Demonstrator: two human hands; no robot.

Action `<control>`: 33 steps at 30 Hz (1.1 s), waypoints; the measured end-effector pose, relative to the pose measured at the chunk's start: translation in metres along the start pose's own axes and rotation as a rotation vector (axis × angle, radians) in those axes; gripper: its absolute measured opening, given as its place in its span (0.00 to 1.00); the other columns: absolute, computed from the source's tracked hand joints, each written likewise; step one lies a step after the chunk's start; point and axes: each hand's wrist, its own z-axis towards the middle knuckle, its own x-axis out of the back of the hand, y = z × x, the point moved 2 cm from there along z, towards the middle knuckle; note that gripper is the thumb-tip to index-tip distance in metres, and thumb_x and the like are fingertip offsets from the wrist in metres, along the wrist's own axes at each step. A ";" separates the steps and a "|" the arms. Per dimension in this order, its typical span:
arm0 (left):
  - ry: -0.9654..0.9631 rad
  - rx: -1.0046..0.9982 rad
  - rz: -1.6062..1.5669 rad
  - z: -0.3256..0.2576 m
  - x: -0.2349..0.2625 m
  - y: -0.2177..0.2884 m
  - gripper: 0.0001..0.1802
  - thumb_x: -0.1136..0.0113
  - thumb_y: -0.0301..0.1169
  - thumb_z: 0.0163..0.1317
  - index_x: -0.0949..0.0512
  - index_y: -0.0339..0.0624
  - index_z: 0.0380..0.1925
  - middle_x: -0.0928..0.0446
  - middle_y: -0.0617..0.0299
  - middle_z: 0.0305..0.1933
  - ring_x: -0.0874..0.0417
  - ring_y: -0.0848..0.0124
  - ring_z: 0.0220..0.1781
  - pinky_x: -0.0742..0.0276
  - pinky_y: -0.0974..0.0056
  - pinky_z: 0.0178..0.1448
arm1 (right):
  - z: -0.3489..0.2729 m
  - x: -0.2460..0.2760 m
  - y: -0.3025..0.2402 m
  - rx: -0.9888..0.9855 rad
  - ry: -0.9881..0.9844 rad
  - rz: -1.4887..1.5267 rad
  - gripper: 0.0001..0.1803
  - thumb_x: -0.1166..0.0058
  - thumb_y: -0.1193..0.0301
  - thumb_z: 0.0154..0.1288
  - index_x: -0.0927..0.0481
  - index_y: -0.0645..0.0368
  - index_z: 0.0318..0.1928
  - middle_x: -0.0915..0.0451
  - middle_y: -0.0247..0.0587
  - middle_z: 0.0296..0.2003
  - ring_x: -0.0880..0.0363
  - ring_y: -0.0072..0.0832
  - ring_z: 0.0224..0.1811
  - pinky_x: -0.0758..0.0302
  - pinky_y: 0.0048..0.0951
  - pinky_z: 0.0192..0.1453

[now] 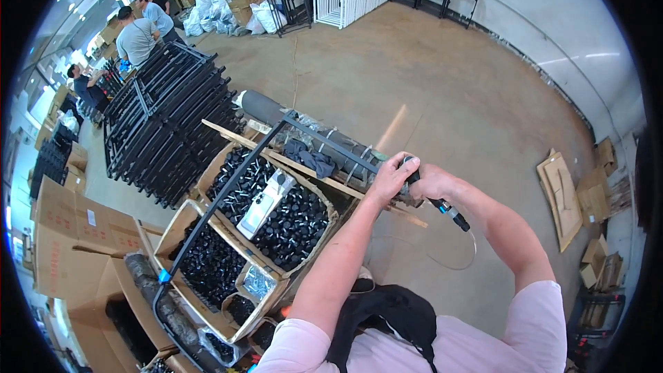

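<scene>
Holding a black air tool (pixel 442 211) with a thin clear hose (pixel 464 257) at its back end, the right hand (pixel 431 183) is wrapped tight around the tool's grip. The left hand (pixel 391 178) is closed over the end of a long black metal tube frame (pixel 228 197), right where the tool's tip meets it. Both hands are touching each other there, above the concrete floor (pixel 442 97).

The frame lies tilted across open cardboard boxes (pixel 207 235) full of small black plastic caps (pixel 293 224). Its far end bends down near a blue band (pixel 164 277) by the lower boxes.

What could go wrong, I think:

- The left fingers sit very close to the tool's tip, so if the tip slips off, it could hit or pinch them.
- The long frame only rests on box edges and a wooden slat (pixel 304 169). A hard push could make it swing or slide off and knock caps out.
- The hose loops low by the person's body. It could catch on a leg or a box corner and tug the tool sideways.
- A dark cloth (pixel 311 159) lies on rolled bundles just beside the hands and could get snagged.

Other people (pixel 138 34) work far off by a stack of black frames (pixel 166 124), well apart from here.
</scene>
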 end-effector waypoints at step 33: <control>0.611 -0.212 -0.111 0.112 0.360 0.124 0.13 0.38 0.38 0.73 0.16 0.39 0.40 0.19 0.65 0.39 0.22 0.73 0.42 0.24 0.64 0.49 | 0.237 -0.005 -0.361 0.434 -0.016 -0.277 0.16 0.43 0.62 0.60 0.15 0.65 0.31 0.14 0.41 0.23 0.14 0.31 0.22 0.18 0.36 0.32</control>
